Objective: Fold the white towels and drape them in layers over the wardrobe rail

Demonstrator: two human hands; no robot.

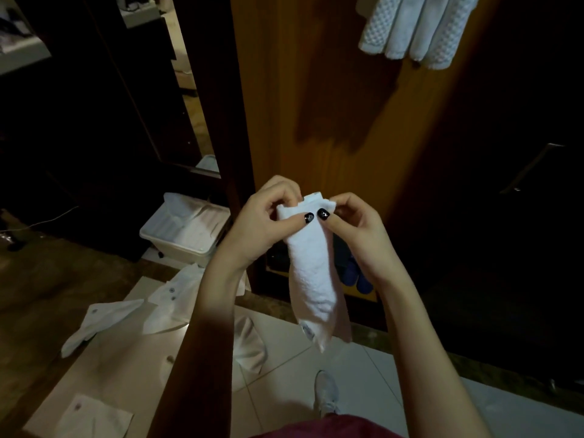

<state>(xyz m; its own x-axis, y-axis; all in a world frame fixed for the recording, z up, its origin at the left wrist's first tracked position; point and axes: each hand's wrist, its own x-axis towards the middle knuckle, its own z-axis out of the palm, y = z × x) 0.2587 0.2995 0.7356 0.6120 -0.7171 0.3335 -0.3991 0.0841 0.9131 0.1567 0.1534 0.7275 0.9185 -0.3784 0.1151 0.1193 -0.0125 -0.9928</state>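
A folded white towel (311, 273) hangs in a narrow strip in front of me, its top edge at chest height. My left hand (265, 216) pinches the top left corner, thumb on the front. My right hand (354, 222) pinches the top right corner the same way. Both thumbs meet near the towel's top middle. High at the upper right, several white towels (417, 30) hang side by side inside the wardrobe; the rail itself is out of view.
A white plastic bin (186, 229) with cloth in it stands on the floor at the left of the wardrobe's wooden side panel (316, 105). Loose white cloths (104, 317) lie scattered on the tiled floor. Blue slippers (357, 276) sit in the wardrobe's bottom. My shoe (325, 393) is below.
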